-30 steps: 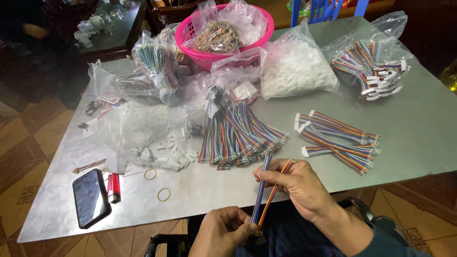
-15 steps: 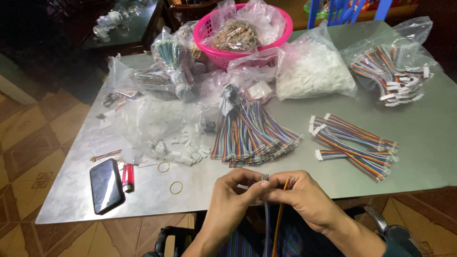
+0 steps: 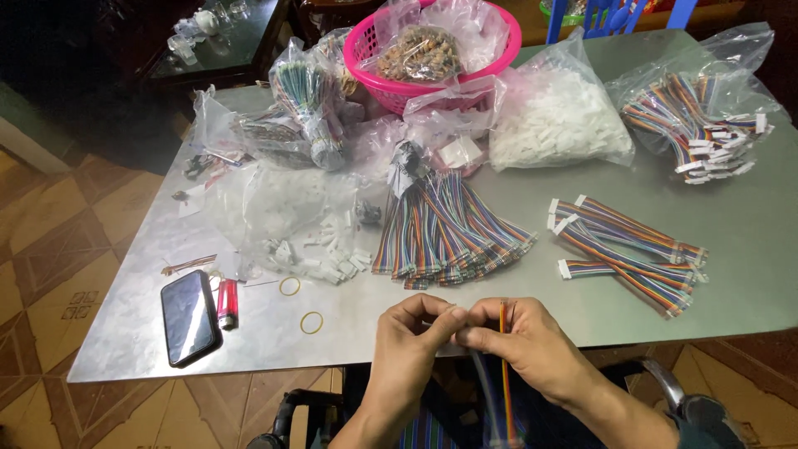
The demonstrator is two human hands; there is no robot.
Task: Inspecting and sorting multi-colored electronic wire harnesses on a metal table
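Ribbon cable (image 3: 504, 349) runs from my pinched fingers (image 3: 453, 320) toward six o'clock, long axis upright, both hands clamped on its top end at the counter (image 3: 349, 333) edge. At twelve o'clock lies the loose cable pile (image 3: 445, 229); beyond, a pink basket (image 3: 499, 62) holds a bagged bundle.

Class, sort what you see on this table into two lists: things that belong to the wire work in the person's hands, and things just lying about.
Belongs to the work:
left hand
right hand
ribbon cable pinched between them
loose cable bundle
finished cables
white connectors

Lying about:
phone
red lighter
rubber bands
pink basket
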